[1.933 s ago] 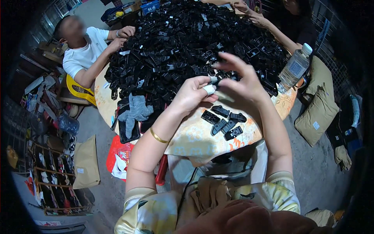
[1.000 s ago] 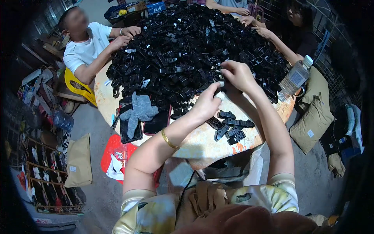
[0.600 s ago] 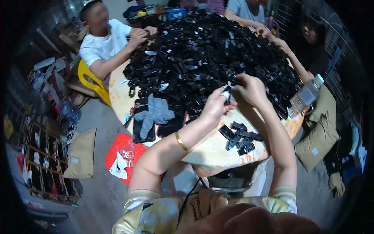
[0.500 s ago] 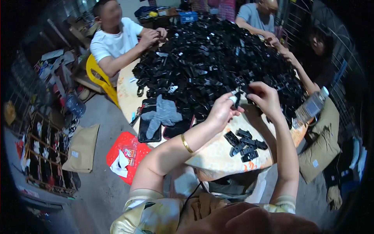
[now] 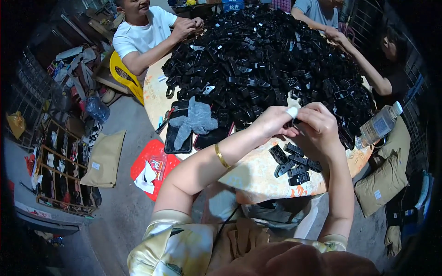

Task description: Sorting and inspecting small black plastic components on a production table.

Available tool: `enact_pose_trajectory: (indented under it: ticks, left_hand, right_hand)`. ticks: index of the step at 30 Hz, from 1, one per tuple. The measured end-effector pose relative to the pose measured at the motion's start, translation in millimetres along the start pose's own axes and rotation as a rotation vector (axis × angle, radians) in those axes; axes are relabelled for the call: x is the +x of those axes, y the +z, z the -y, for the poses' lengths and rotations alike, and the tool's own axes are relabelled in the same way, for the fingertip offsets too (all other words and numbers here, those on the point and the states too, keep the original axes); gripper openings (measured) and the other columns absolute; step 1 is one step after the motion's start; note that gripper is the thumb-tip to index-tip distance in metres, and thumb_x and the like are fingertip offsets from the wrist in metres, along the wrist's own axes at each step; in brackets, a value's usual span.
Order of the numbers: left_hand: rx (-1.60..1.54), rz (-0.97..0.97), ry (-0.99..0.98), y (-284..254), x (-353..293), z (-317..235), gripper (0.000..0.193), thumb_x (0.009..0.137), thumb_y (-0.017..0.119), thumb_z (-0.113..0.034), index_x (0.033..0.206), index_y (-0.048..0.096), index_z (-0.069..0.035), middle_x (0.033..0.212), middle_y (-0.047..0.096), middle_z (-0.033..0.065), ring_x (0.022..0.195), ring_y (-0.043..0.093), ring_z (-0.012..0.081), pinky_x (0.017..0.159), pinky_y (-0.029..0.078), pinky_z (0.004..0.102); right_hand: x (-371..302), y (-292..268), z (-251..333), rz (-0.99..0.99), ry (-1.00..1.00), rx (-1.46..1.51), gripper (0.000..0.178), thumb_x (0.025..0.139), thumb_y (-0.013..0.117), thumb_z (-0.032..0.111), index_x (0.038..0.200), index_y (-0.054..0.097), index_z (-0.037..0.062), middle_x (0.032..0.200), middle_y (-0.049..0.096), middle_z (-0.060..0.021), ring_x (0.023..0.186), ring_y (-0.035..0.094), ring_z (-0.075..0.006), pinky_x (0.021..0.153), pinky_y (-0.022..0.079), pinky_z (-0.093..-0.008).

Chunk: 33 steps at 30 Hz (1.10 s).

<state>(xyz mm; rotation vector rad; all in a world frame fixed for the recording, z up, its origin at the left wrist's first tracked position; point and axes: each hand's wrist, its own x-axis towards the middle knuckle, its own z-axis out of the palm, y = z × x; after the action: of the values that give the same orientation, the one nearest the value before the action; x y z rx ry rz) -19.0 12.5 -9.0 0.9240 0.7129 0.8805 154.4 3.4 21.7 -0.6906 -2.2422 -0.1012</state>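
Observation:
My left hand is closed on a small black plastic part, mostly hidden by my fingers. A white cover wraps the tip of my left thumb. Against the same part, the fingers of my right hand are pinched together, meeting the left fingertips. Just beyond both hands rises a big heap of black plastic parts on the round table. A small group of similar black parts lies on the tabletop below my right hand.
Left of my forearm lie black phones with a grey cloth glove on top. A red stool stands below the table edge. A clear bottle is at the right rim. Several people sit around the heap.
My right hand has closed in on the left, and its fingers now meet the held part. The whole view has shifted slightly.

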Motion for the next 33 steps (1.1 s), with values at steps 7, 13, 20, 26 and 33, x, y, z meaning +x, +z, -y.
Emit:
enact_pose_trajectory:
  ticks: [7,13,20,26,33]
  left_hand:
    - [0.249,0.114,0.085,4.6,-11.1,-5.4,0.030,0.089,0.054,-0.012,0.115,0.051,0.004,0.093,0.062,0.0067,0.076,0.064,0.0101,0.067,0.054,0.0189]
    - [0.298,0.038,0.132,9.3,-17.4,-8.4,0.038,0.089,0.055,-0.011,0.123,0.045,0.001,0.092,0.061,0.0062,0.068,0.062,0.0081,0.054,0.051,0.0200]
    - [0.509,0.171,0.078,10.0,-13.8,-14.6,0.042,0.089,0.052,-0.009,0.127,0.038,0.005,0.094,0.058,0.0088,0.073,0.062,0.0114,0.067,0.054,0.0233]
    - [0.352,0.080,0.066,7.4,-17.6,-12.3,0.042,0.090,0.049,-0.008,0.127,0.036,0.005,0.089,0.060,0.0119,0.073,0.061,0.0107,0.062,0.052,0.0207]
    - [1.134,0.069,0.499,8.5,-6.2,26.4,0.026,0.079,0.061,-0.010,0.103,0.058,0.002,0.098,0.061,0.0186,0.090,0.060,0.0310,0.081,0.046,0.0351]
  right_hand:
    - [-11.2,0.9,3.2,-0.084,0.091,0.104,0.031,0.062,0.071,0.000,0.091,0.065,0.0054,0.092,0.066,-0.0086,0.089,0.062,-0.0267,0.074,0.052,-0.0334]
    - [-9.4,1.3,-8.7,-0.043,0.049,0.189,0.026,0.063,0.072,0.000,0.087,0.063,0.0015,0.096,0.065,-0.0118,0.089,0.062,-0.0275,0.076,0.050,-0.0345]
    - [-19.3,4.3,-16.1,-0.009,0.075,0.224,0.024,0.062,0.074,0.002,0.083,0.063,0.0033,0.094,0.065,-0.0104,0.085,0.062,-0.0258,0.071,0.051,-0.0332]
    - [-7.8,-15.0,1.6,-0.168,0.453,0.465,0.046,0.067,0.071,0.001,0.111,0.060,0.0068,0.109,0.061,-0.0075,0.084,0.061,-0.0170,0.071,0.050,-0.0278]
    - [-33.0,-3.7,-45.2,-0.053,0.524,-0.254,0.018,0.076,0.068,0.017,0.087,0.065,0.0032,0.076,0.065,-0.0110,0.066,0.063,-0.0231,0.062,0.050,-0.0317]
